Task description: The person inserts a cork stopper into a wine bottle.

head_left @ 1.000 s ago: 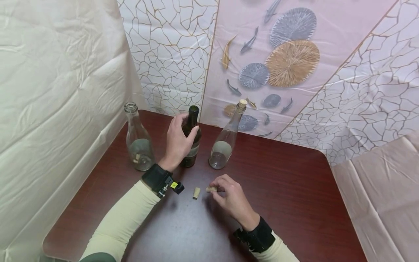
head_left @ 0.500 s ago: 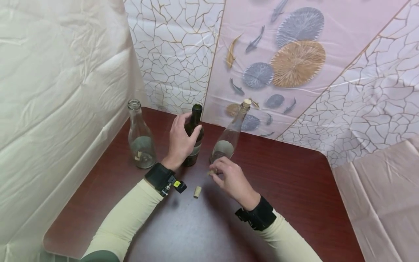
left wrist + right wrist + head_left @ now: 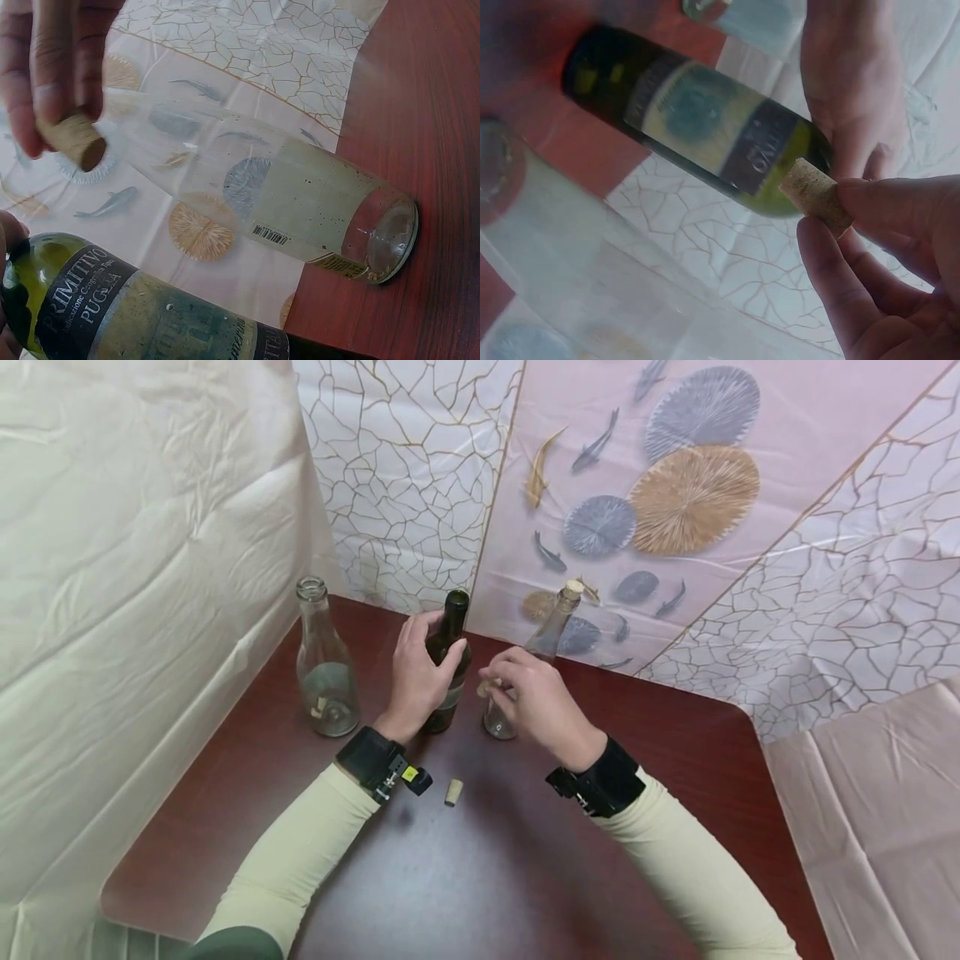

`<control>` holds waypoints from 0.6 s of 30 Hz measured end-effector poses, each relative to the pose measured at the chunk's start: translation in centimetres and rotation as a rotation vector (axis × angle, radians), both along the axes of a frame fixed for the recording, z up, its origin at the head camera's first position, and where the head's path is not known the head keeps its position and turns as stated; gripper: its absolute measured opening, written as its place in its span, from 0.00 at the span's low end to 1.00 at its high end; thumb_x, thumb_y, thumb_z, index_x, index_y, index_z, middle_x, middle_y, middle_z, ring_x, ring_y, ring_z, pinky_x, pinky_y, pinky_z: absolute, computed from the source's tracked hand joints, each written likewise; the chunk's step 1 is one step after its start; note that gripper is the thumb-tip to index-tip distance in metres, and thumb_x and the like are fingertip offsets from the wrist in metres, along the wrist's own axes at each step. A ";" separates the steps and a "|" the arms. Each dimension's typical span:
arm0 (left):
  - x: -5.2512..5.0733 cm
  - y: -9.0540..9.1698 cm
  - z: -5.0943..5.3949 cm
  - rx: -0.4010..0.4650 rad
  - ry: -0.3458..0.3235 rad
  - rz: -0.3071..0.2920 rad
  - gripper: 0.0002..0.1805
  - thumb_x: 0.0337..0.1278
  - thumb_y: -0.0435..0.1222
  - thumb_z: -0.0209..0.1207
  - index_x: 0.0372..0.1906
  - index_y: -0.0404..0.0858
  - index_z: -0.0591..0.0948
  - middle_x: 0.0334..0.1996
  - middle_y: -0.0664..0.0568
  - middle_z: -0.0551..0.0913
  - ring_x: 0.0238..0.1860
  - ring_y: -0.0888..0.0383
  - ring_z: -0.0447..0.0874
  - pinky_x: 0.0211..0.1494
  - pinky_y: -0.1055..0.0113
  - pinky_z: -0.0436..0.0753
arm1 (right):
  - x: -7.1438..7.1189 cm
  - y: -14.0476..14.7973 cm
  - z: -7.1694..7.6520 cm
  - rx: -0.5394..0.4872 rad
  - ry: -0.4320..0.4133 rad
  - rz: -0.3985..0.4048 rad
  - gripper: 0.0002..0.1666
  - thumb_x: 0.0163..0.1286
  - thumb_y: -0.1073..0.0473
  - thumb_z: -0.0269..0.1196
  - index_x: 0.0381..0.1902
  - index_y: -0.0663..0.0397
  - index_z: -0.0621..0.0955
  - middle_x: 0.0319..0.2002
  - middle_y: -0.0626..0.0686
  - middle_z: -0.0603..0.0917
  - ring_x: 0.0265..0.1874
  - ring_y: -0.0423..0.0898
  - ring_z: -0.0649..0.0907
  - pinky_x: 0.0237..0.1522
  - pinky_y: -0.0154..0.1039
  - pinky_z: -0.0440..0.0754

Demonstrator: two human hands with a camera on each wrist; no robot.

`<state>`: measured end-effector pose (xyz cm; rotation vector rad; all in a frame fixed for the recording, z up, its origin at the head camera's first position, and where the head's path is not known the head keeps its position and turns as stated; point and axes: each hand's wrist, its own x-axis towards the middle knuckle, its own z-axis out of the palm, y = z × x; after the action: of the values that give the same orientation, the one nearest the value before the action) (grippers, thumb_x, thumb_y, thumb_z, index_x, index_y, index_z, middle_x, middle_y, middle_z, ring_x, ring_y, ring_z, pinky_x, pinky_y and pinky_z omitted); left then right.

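Right hand (image 3: 543,703): was pinching a stubby tan cork (image 3: 815,196), just right of the dark green glass wine bottle (image 3: 705,124)
Left hand (image 3: 418,678): yeah, fingers and thumb were wrapped round that bottle, which stood upright
Tabletop (image 3: 240,760): was glossy reddish-brown, and a tapered tan cork (image 3: 453,792) lay there on the person's side of the green bottle
Neighbours: a corked clear glass bottle (image 3: 553,631) was right of the green one, an open-topped clear glass bottle (image 3: 328,668) left of it

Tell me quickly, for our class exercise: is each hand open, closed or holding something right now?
Left hand: holding the green bottle near its neck.
Right hand: holding a cork between thumb and fingers.
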<state>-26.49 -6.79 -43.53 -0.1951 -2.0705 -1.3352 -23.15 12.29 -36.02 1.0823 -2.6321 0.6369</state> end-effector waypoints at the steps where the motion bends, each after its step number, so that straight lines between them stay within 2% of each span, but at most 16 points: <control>1: 0.0 0.0 0.0 0.003 -0.001 -0.002 0.24 0.69 0.41 0.67 0.64 0.36 0.77 0.54 0.42 0.81 0.57 0.45 0.78 0.61 0.49 0.80 | -0.2 -0.1 0.4 0.007 0.003 0.002 0.08 0.69 0.64 0.72 0.45 0.54 0.89 0.46 0.52 0.85 0.43 0.46 0.90 0.47 0.44 0.89; 9: -0.1 0.0 0.0 0.009 0.009 -0.012 0.25 0.68 0.39 0.68 0.65 0.36 0.76 0.54 0.41 0.80 0.57 0.45 0.78 0.60 0.49 0.80 | -1.6 -0.8 2.5 0.041 0.052 0.016 0.07 0.70 0.65 0.70 0.46 0.55 0.89 0.44 0.53 0.86 0.43 0.47 0.89 0.47 0.45 0.87; 18: -0.2 0.0 0.0 0.009 0.020 -0.004 0.24 0.67 0.38 0.68 0.64 0.35 0.77 0.53 0.41 0.80 0.56 0.45 0.78 0.61 0.49 0.80 | -2.4 -2.0 4.8 0.066 0.099 0.021 0.09 0.72 0.65 0.68 0.48 0.59 0.88 0.48 0.56 0.86 0.45 0.51 0.88 0.49 0.46 0.87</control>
<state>-26.67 -6.83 -43.50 -0.2074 -2.0481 -1.3395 -25.57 10.30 -31.22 1.1312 -2.5765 0.4902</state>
